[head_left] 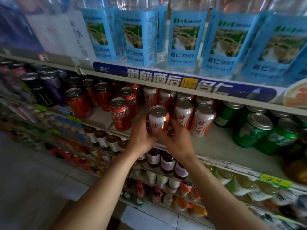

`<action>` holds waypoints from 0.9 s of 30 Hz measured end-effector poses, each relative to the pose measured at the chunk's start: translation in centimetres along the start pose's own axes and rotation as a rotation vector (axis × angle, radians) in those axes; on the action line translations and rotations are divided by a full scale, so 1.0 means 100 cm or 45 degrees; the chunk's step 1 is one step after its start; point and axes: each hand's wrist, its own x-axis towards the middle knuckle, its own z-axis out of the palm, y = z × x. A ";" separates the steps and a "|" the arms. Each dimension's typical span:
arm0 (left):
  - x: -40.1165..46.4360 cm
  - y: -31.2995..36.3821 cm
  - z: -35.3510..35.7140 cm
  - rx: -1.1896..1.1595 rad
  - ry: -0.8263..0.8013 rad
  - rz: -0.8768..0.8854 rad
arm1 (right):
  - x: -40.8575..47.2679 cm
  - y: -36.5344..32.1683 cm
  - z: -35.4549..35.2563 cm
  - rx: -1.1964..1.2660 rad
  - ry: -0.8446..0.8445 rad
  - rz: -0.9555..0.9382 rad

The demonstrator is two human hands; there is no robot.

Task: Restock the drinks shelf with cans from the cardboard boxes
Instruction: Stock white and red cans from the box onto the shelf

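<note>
Item: white-and-orange can (158, 119), upright, clasped between both hands at the near edge of the drinks shelf (216, 146), left of the matching white cans (203, 119) and right of the red cola can (120, 113)
Grip: left hand (141, 138) wraps the can's left side, fingers curled round it; right hand (177, 138) wraps the right side, also gripping; whether a second can sits low in the palms cannot be told
Handling advice: set the base flat on the board, slide it far into the open lane behind, label facing near, release only once it stands steady; avoid nudging the neighbours
Pose: both forearms reach up and forward, converging at the can, wrists nearly touching
Above: blue-labelled water bottles (184, 39)
</note>
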 end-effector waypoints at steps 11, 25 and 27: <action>0.025 -0.028 -0.006 0.169 -0.136 0.023 | 0.001 0.013 0.012 -0.210 0.210 0.082; 0.036 -0.036 0.006 0.209 -0.133 0.012 | 0.003 0.022 0.013 -0.208 0.148 0.071; 0.038 -0.035 0.008 0.232 -0.119 0.031 | 0.003 0.022 0.012 -0.199 0.134 0.073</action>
